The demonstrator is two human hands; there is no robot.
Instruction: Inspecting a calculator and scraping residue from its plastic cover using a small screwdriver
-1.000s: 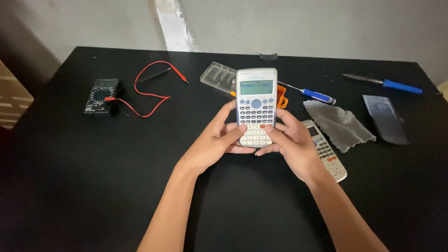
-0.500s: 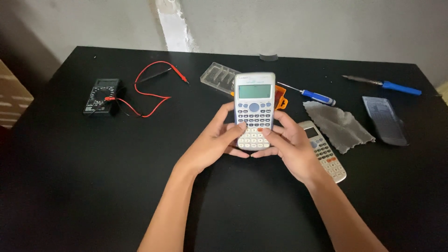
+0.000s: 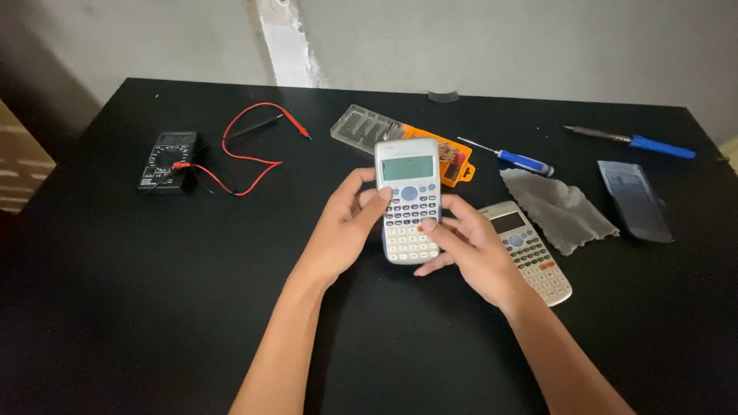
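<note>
Calculator, grey with a pale screen and rows of small keys, is held upright above the middle of a black table, its face turned toward the viewer. Left hand wraps around its left edge, thumb lying against the side of the keypad and fingers curled behind. Right hand grips its lower right corner, thumb pressed on the lower keys, fingers closed around the back. Both forearms reach in from the bottom edge of the view.

Just right of the right hand, a second calculator lies flat on the table, partly hidden by that hand. Beyond it sits a crumpled grey cloth, and farther right a dark flat cover lies at an angle.

Behind the held calculator is a clear plastic case with an orange tray of screwdriver bits, partly hidden. A blue-handled screwdriver lies just right of it, and a second blue-handled screwdriver rests near the far right edge.

Far left, well apart from the hands, a black multimeter lies with its red and black leads looping toward the centre.
</note>
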